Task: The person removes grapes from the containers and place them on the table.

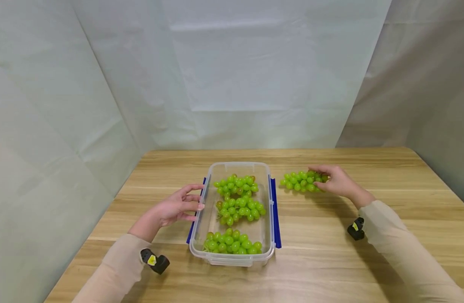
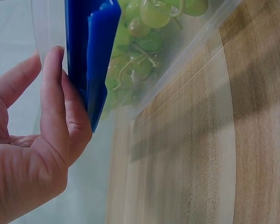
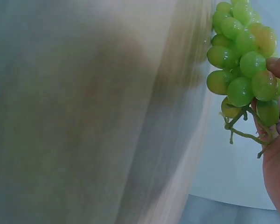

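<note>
A clear plastic container without a lid stands mid-table, its blue side latches hanging down. Three bunches of green grapes lie inside it, one behind another. My left hand rests its spread fingers at the container's left rim; in the left wrist view those fingers touch the wall around a blue latch. To the right of the container, my right hand pinches another bunch of green grapes by its right end. Its thin green stem shows in the right wrist view.
The wooden table reaches back to a pale sheet wall, with more sheeting at left and right. A small black wrist camera sits on the right sleeve and another camera on the left.
</note>
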Available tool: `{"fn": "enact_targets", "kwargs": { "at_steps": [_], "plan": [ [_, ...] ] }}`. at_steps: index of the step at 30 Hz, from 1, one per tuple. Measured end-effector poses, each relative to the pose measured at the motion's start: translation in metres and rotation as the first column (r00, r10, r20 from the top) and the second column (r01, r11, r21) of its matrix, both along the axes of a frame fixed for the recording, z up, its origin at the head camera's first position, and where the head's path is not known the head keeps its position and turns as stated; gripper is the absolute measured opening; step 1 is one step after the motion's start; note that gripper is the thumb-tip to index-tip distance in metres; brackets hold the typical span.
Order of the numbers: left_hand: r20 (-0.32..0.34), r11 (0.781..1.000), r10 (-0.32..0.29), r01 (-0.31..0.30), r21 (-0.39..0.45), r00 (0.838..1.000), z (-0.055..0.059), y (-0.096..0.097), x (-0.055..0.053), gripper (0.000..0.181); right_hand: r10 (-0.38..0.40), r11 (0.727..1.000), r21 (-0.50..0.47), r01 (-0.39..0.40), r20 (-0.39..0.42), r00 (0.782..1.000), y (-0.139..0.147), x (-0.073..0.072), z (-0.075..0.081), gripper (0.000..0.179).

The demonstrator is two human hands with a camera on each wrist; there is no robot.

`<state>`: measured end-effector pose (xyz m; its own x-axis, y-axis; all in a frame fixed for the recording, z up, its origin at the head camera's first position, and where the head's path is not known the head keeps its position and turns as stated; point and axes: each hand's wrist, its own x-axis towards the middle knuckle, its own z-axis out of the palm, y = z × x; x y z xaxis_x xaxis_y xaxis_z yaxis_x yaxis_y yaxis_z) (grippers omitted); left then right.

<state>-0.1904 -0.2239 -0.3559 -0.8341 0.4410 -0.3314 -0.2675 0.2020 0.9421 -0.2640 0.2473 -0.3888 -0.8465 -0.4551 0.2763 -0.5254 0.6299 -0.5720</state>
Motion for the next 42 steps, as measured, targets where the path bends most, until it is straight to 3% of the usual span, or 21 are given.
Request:
{"fn": "enact_targets", "kwargs": {
  "at_steps": [7, 23, 42],
  "plan": [
    [0.001, 1.000, -0.004, 0.004, 0.005, 1.000, 0.001, 0.000, 0.000, 0.078, 0.004, 1.000, 0.004, -0.004, -0.020, 1.000, 0.003, -0.001, -0.001, 0.049],
    [0.007, 1.000, -0.003, 0.003, 0.014, 1.000, -0.001, 0.000, -0.002, 0.079, 0.036, 0.999, -0.029, -0.034, 0.062, 0.997, 0.009, 0.004, 0.001, 0.058],
    [-0.002, 1.000, -0.011, 0.011, 0.007, 1.000, -0.003, -0.002, -0.002, 0.079, 0.024, 0.999, -0.046, -0.020, 0.087, 0.996, 0.011, 0.007, 0.004, 0.074]
  ]
}}
